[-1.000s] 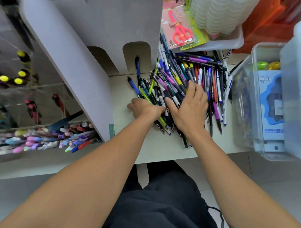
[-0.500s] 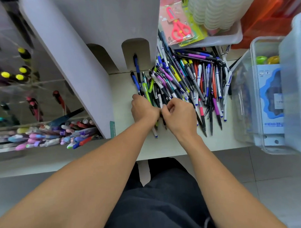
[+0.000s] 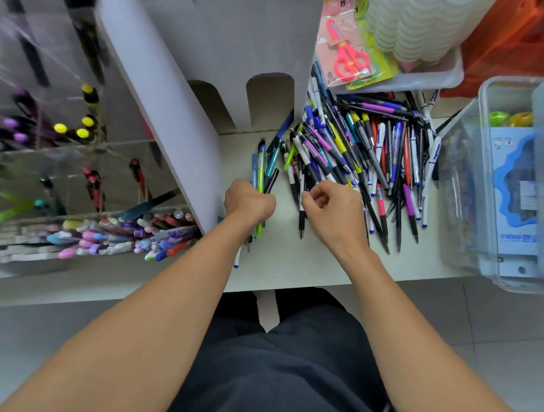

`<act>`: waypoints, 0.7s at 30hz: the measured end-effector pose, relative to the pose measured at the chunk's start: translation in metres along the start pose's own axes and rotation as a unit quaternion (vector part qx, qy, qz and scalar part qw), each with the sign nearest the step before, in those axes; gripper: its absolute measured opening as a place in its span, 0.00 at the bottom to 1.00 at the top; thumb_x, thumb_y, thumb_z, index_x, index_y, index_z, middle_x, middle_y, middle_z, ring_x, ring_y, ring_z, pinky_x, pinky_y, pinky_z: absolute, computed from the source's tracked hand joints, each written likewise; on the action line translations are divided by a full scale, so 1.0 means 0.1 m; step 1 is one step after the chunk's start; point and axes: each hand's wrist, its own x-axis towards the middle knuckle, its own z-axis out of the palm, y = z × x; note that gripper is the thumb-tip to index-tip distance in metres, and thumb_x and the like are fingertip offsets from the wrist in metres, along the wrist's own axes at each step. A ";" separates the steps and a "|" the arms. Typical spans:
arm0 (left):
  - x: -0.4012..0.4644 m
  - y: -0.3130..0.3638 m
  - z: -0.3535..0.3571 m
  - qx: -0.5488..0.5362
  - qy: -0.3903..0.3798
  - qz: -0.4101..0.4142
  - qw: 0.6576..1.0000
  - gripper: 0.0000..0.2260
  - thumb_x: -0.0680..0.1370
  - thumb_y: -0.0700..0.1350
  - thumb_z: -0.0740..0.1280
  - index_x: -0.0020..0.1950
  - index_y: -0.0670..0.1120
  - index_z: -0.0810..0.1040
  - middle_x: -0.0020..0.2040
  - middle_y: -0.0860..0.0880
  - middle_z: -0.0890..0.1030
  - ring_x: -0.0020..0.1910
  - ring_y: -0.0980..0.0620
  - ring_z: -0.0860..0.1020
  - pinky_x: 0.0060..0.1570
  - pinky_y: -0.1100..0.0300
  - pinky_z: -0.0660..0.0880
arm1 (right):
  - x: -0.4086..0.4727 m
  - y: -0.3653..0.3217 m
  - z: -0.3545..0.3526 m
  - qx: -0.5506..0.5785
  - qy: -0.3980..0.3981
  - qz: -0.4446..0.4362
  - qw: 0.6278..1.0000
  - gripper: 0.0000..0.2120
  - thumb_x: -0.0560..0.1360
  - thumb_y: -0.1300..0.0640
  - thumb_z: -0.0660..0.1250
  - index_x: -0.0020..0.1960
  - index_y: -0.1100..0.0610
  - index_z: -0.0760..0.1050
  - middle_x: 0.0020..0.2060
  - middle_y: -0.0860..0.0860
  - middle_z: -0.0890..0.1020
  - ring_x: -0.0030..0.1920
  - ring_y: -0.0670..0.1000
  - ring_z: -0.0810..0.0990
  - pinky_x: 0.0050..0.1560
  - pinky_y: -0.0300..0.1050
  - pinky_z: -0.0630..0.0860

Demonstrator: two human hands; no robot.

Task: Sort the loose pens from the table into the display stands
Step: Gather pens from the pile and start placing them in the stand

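A heap of loose pens [image 3: 374, 154] in many colours covers the white table [image 3: 293, 268]. My left hand [image 3: 249, 202] grips a small bundle of pens [image 3: 261, 174], blue, green and black, beside the stand's white side panel [image 3: 175, 110]. My right hand [image 3: 332, 208] has curled fingers at the heap's near left edge and pinches a black and white pen [image 3: 301, 220] that lies on the table. The clear display stand [image 3: 81, 156] at the left holds capped pens in its tiers, with many pastel pens [image 3: 124, 234] in the lowest one.
Packaged pink scissors [image 3: 347, 57] and a white tray [image 3: 423, 81] of pale stacked cups sit behind the heap. A clear plastic box [image 3: 488, 151] with a blue package stands at the right. The table's front edge [image 3: 323, 284] is just above my lap.
My hands have drawn apart. The left hand has pulled a bundle of pens leftward out of the heap. The right hand, flat on the pile a second ago, now pinches one pen.
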 end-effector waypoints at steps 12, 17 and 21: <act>-0.27 -0.12 -0.36 -0.173 -0.159 0.012 0.972 0.05 0.74 0.32 0.68 0.46 0.40 0.78 0.29 0.45 0.75 0.25 0.48 0.74 0.32 0.54 0.79 | 0.30 -0.59 0.10 0.402 -0.236 0.278 0.840 0.22 0.83 0.42 0.60 0.61 0.60 0.77 0.50 0.58 0.85 0.49 0.56 0.86 0.53 0.51 0.83; -0.32 -0.07 -0.43 -0.149 -0.205 0.032 0.967 0.06 0.75 0.33 0.67 0.44 0.42 0.74 0.31 0.45 0.73 0.26 0.50 0.71 0.27 0.60 0.73 | 0.50 -0.73 0.14 0.516 -0.159 0.331 0.774 0.11 0.83 0.53 0.63 0.56 0.61 0.77 0.47 0.60 0.83 0.41 0.55 0.85 0.42 0.50 0.82; -0.30 -0.09 -0.41 -0.148 -0.234 0.034 0.960 0.04 0.75 0.33 0.68 0.47 0.41 0.76 0.29 0.46 0.74 0.26 0.51 0.72 0.28 0.59 0.72 | 0.58 -0.75 0.11 0.546 -0.103 0.305 0.773 0.07 0.84 0.64 0.59 0.60 0.58 0.72 0.53 0.63 0.82 0.44 0.59 0.86 0.48 0.57 0.84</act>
